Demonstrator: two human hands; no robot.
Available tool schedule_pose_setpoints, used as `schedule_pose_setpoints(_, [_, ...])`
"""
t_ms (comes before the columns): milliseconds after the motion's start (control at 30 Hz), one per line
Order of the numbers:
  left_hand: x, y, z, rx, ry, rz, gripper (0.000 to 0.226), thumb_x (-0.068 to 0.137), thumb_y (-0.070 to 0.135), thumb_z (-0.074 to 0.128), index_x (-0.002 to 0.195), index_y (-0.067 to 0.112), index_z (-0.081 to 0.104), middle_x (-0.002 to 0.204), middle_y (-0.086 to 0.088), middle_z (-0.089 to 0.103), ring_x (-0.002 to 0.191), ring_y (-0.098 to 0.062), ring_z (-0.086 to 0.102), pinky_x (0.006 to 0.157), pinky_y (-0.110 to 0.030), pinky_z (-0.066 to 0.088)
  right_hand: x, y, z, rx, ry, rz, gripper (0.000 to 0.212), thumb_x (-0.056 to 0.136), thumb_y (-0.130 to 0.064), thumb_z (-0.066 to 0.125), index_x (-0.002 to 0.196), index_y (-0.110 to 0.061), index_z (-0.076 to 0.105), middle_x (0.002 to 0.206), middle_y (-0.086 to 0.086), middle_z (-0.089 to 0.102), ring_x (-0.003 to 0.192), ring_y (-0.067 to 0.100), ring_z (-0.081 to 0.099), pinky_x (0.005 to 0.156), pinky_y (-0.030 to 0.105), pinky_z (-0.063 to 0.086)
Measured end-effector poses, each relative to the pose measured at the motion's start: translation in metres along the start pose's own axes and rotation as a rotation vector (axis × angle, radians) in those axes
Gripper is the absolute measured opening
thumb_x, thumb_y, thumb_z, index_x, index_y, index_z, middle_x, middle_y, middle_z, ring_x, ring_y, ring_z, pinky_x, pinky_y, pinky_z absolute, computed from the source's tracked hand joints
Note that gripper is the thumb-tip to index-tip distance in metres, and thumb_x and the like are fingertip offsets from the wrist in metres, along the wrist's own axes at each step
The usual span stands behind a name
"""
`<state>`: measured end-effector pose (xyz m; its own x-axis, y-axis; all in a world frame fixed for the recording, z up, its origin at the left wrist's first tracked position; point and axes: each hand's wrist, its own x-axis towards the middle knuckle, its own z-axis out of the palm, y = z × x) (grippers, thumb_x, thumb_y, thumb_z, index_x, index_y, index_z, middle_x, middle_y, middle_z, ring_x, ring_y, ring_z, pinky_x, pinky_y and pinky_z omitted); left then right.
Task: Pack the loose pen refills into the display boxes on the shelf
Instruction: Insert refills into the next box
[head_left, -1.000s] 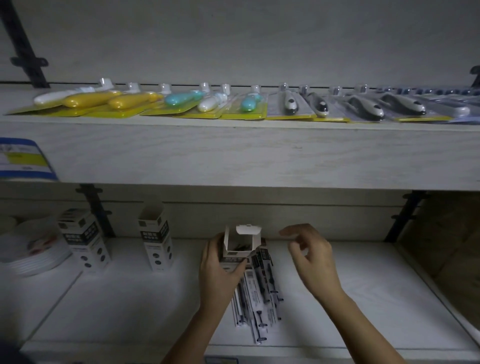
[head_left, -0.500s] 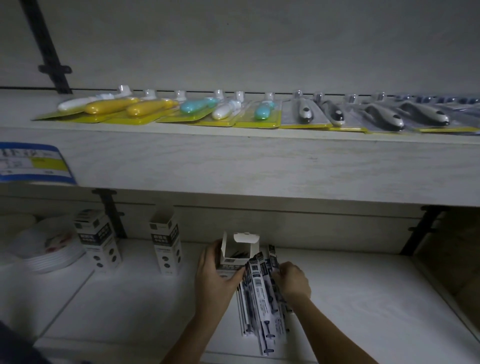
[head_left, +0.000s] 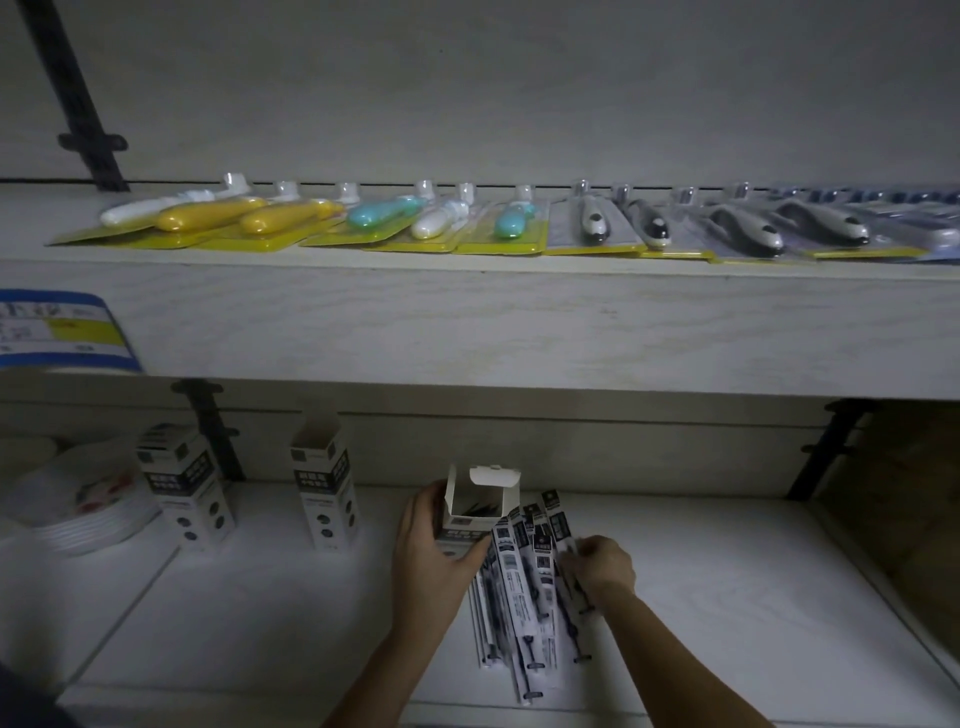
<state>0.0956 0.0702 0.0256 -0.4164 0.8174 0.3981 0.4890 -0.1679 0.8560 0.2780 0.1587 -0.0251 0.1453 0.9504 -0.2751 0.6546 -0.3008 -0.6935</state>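
Observation:
An open white display box (head_left: 470, 512) stands on the lower shelf (head_left: 727, 597) with its top flap up and dark refills inside. My left hand (head_left: 434, 551) grips this box from its left side. A pile of loose pen refills (head_left: 524, 587) in slim black-and-white sleeves lies fanned out just right of the box. My right hand (head_left: 602, 566) rests on the pile's right side, its fingers closed on one or more refills. Two more display boxes (head_left: 184, 486) (head_left: 324, 483) stand upright to the left, tops open.
A stack of white plates (head_left: 88, 499) sits at the far left of the lower shelf. The upper shelf (head_left: 519, 327) overhangs close above, lined with blister-packed toothbrushes (head_left: 415, 218). Black brackets (head_left: 826, 447) hold the back wall. A blue price label (head_left: 62, 332) hangs at left.
My right hand came down from the air beside the box onto the pile of refills and closed on them. The left hand stayed on the box.

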Motion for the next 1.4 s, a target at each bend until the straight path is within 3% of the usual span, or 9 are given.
schedule_pose_setpoints(200, [-0.002, 0.001, 0.010, -0.020, -0.013, -0.014, 0.055, 0.060, 0.017, 0.083, 0.105, 0.025, 0.052, 0.099, 0.003, 0.059, 0.092, -0.016, 0.062, 0.077, -0.042, 0.056, -0.022, 0.004, -0.035, 0.173, 0.087, -0.147, 0.013, 0.081, -0.016, 0.069, 0.091, -0.013, 0.062, 0.087, 0.005, 0.065, 0.083, 0.023, 0.062, 0.079, 0.036, 0.051])
schedule_pose_setpoints(367, [-0.004, -0.001, 0.020, -0.040, -0.045, -0.049, 0.060, 0.060, 0.018, 0.083, 0.110, 0.025, 0.051, 0.105, 0.003, 0.058, 0.099, -0.017, 0.060, 0.079, -0.043, 0.056, -0.085, -0.021, -0.082, 0.345, 0.009, -0.456, 0.013, 0.085, -0.016, 0.066, 0.076, -0.006, 0.064, 0.072, 0.013, 0.067, 0.059, 0.008, 0.060, 0.058, 0.017, 0.046])
schedule_pose_setpoints(467, [-0.005, 0.002, 0.024, -0.030, -0.058, -0.062, 0.060, 0.059, 0.020, 0.084, 0.110, 0.025, 0.051, 0.105, 0.004, 0.058, 0.099, -0.016, 0.059, 0.081, -0.041, 0.055, -0.125, -0.042, -0.104, 0.548, -0.052, -0.588, 0.007, 0.082, -0.014, 0.067, 0.076, -0.011, 0.068, 0.071, 0.011, 0.070, 0.064, 0.010, 0.066, 0.063, 0.014, 0.051])
schedule_pose_setpoints(600, [-0.008, 0.010, 0.027, -0.027, -0.058, -0.045, 0.059, 0.058, 0.022, 0.084, 0.106, 0.029, 0.050, 0.104, 0.007, 0.057, 0.098, -0.015, 0.059, 0.081, -0.037, 0.054, -0.152, -0.063, -0.116, 0.617, 0.096, -0.825, 0.008, 0.073, -0.017, 0.069, 0.080, -0.019, 0.071, 0.080, -0.003, 0.074, 0.073, 0.013, 0.071, 0.071, 0.017, 0.054])
schedule_pose_setpoints(700, [-0.010, 0.013, 0.030, -0.043, -0.053, -0.025, 0.060, 0.059, 0.021, 0.084, 0.108, 0.030, 0.051, 0.105, 0.008, 0.057, 0.099, -0.015, 0.058, 0.083, -0.038, 0.053, -0.150, -0.072, -0.115, 0.522, 0.222, -1.021, 0.017, 0.075, -0.009, 0.073, 0.086, -0.022, 0.070, 0.085, -0.011, 0.073, 0.079, 0.005, 0.070, 0.074, 0.015, 0.053])
schedule_pose_setpoints(833, [-0.011, 0.015, 0.031, -0.063, -0.045, -0.024, 0.059, 0.059, 0.027, 0.082, 0.105, 0.042, 0.048, 0.103, 0.010, 0.057, 0.098, -0.016, 0.060, 0.079, -0.044, 0.054, -0.138, -0.076, -0.105, 0.391, 0.313, -1.095, 0.016, 0.078, -0.008, 0.070, 0.090, -0.018, 0.072, 0.087, -0.013, 0.071, 0.081, -0.001, 0.068, 0.074, 0.018, 0.055])
schedule_pose_setpoints(1067, [-0.009, 0.026, 0.030, -0.105, -0.034, 0.014, 0.056, 0.058, 0.040, 0.074, 0.107, 0.046, 0.048, 0.104, 0.009, 0.059, 0.097, -0.013, 0.061, 0.079, -0.043, 0.054, -0.127, -0.085, -0.104, 0.142, 0.164, -1.096, 0.015, 0.085, -0.022, 0.063, 0.096, -0.018, 0.072, 0.094, -0.014, 0.069, 0.084, -0.004, 0.066, 0.077, 0.016, 0.053])
schedule_pose_setpoints(1167, [-0.006, 0.028, 0.030, -0.087, -0.010, 0.040, 0.062, 0.060, 0.026, 0.079, 0.105, 0.053, 0.045, 0.104, 0.009, 0.059, 0.096, -0.013, 0.061, 0.078, -0.040, 0.054, -0.126, -0.090, -0.108, 0.004, 0.135, -1.105, 0.015, 0.086, -0.019, 0.061, 0.097, -0.022, 0.070, 0.096, -0.012, 0.069, 0.086, -0.004, 0.063, 0.075, 0.013, 0.050])
schedule_pose_setpoints(1400, [-0.003, 0.029, 0.031, -0.072, 0.027, 0.065, 0.063, 0.059, 0.022, 0.081, 0.108, 0.044, 0.048, 0.102, 0.014, 0.057, 0.096, -0.015, 0.062, 0.076, -0.041, 0.054, -0.118, -0.101, -0.109, -0.387, 0.144, -1.114, 0.043, 0.085, -0.046, 0.032, 0.090, -0.018, 0.064, 0.093, -0.002, 0.066, 0.087, 0.017, 0.055, 0.073, 0.036, 0.047])
